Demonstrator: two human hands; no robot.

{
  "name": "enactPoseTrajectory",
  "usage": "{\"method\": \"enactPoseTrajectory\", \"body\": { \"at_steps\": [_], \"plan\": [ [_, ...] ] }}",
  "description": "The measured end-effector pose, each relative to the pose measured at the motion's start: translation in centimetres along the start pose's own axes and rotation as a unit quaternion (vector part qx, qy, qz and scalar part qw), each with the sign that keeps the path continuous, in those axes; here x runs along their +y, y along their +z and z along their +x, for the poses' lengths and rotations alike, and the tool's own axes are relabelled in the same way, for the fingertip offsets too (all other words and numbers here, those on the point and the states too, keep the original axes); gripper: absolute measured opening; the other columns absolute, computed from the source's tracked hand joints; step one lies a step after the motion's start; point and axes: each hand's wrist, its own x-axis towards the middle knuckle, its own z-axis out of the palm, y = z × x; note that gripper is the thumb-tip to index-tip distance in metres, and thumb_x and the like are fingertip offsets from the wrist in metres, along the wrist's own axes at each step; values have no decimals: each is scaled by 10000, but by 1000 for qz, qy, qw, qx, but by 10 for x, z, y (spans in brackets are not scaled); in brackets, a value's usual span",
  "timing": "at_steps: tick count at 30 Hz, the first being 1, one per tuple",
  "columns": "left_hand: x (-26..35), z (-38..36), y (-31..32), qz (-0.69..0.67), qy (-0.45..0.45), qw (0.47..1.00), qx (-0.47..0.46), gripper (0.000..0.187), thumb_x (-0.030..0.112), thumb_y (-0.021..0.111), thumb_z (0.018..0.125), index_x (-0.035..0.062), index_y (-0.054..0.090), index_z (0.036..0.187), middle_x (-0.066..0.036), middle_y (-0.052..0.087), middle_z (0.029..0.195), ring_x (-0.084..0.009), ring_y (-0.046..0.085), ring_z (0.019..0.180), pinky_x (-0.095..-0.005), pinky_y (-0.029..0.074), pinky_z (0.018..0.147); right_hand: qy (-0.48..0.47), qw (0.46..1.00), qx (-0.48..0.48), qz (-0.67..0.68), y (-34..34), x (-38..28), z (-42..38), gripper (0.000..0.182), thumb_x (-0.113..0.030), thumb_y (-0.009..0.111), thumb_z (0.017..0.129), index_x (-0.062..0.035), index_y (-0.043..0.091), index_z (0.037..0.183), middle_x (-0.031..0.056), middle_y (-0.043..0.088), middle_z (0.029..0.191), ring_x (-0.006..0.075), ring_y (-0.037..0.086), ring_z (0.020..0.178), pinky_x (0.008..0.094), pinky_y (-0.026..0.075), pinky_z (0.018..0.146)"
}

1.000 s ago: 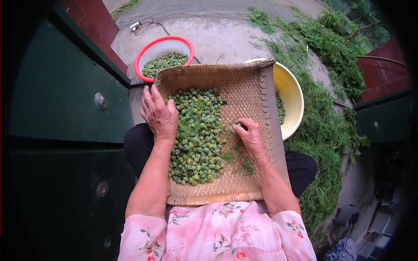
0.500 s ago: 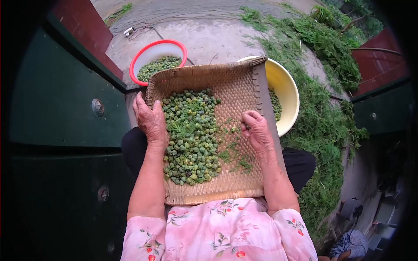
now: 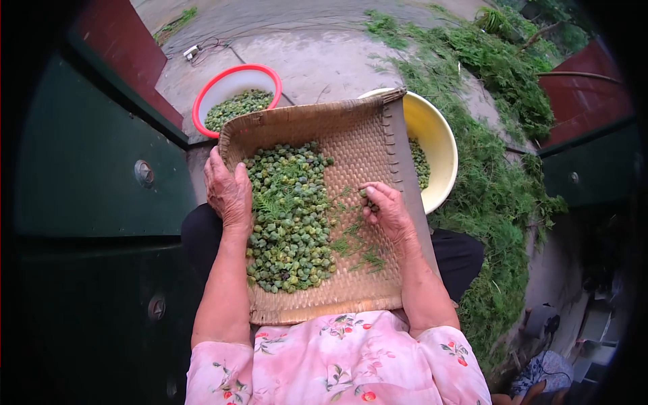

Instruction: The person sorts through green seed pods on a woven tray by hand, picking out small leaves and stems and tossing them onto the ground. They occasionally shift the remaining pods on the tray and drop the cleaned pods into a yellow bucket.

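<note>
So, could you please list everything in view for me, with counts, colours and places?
Woven tray: one, tan, across the lap
Green pods: uncountable, green to yellowish, in the tray and both basins
Leafy sprigs: several, green, in the tray
Red-rimmed basin: one, white inside, beyond the tray's far left corner
Yellow basin: one, pale yellow, partly behind the tray's right side
Cut greenery: one spread, green, ground at right
Green panels: several, dark green, both sides
Red panels: two, dark red, upper left and right
Patterned cloth: one, pale and dark, lower right, unclear
Floral top: one, pink, bottom
Left hand: one, bare, on the tray's left edge
Right hand: one, bare, over the tray, pinching pods
</note>
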Motion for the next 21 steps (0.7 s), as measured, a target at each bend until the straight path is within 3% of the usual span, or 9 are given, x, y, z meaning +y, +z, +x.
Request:
{"method": "enactPoseTrajectory", "body": {
  "at_steps": [1, 5, 10, 11, 13, 15, 16, 17, 21],
  "plan": [
    [0, 0, 0, 5, -1, 1000, -1, 575, 116, 654, 773, 25, 440, 1300, -191, 532, 1230, -350, 510, 1142, -426, 420, 948, 13, 996, -17, 90, -5, -2, -2, 255, -231, 596, 912, -44, 592, 1086, 28, 592, 785, 116, 567, 602, 254, 466, 507],
    [0, -1, 0, 10, 3, 1000, 1, 575, 121, 658, 778, 24, 439, 1300, -188, 526, 1240, -352, 508, 1142, -425, 419, 948, -28, 976, 7, 216, -19, 2, 5, 247, -224, 523, 945, -20, 564, 1078, 97, 602, 834, 187, 593, 666, 285, 488, 522],
    [-1, 0, 2, 19, -1, 1000, 1, 579, 122, 662, 775, 24, 438, 1300, -187, 526, 1240, -354, 507, 1143, -426, 420, 946, -90, 917, 104, 375, -72, 2, 21, 233, -208, 466, 972, 4, 548, 1024, 146, 616, 891, 256, 612, 783, 346, 543, 641],
    [-1, 0, 2, 16, 2, 1000, 1, 579, 123, 662, 774, 24, 438, 1300, -188, 526, 1239, -354, 507, 1142, -426, 420, 946, -124, 900, 142, 394, -79, -3, 22, 312, -270, 492, 968, 18, 490, 1089, 171, 604, 937, 273, 610, 813, 383, 562, 707],
    [-1, 0, 2, 11, 7, 1000, 0, 579, 126, 660, 774, 25, 438, 1299, -188, 527, 1237, -354, 508, 1141, -426, 422, 944, -136, 880, 165, 423, -96, -14, 21, 547, -344, 526, 943, 52, 340, 1273, 235, 501, 1193, 312, 552, 1040, 448, 520, 886],
    [-1, -1, 1, 16, 6, 1000, -2, 580, 130, 660, 774, 25, 438, 1300, -190, 527, 1235, -354, 508, 1140, -426, 422, 943, -202, 876, 123, 421, -108, -14, 19, 785, -382, 543, 922, 79, 120, 1396, 260, 265, 1408, 335, 378, 1260, 492, 396, 1034],
    [-1, 0, 2, 21, 4, 1000, -2, 580, 132, 660, 774, 26, 438, 1300, -191, 528, 1234, -354, 508, 1139, -427, 422, 943, -203, 860, 150, 443, -106, -20, 15, 880, -386, 549, 919, 93, 10, 1424, 253, 112, 1480, 340, 230, 1355, 502, 301, 1097],
    [-2, 1, 2, 18, 7, 1000, 0, 581, 134, 660, 773, 27, 438, 1299, -192, 529, 1230, -354, 509, 1137, -427, 423, 942, -199, 840, 150, 483, -112, -20, 17, 911, -397, 558, 911, 101, -8, 1422, 270, 113, 1482, 360, 209, 1371, 510, 283, 1106],
    [-5, 1, 3, 22, 15, 1000, 2, 586, 142, 663, 766, 31, 437, 1295, -190, 540, 1202, -354, 516, 1119, -431, 425, 937, -223, 843, 170, 458, -137, -14, 19, 966, -407, 570, 903, 77, -80, 1428, 290, 57, 1486, 408, 127, 1395, 537, 201, 1133]
  ]
}}
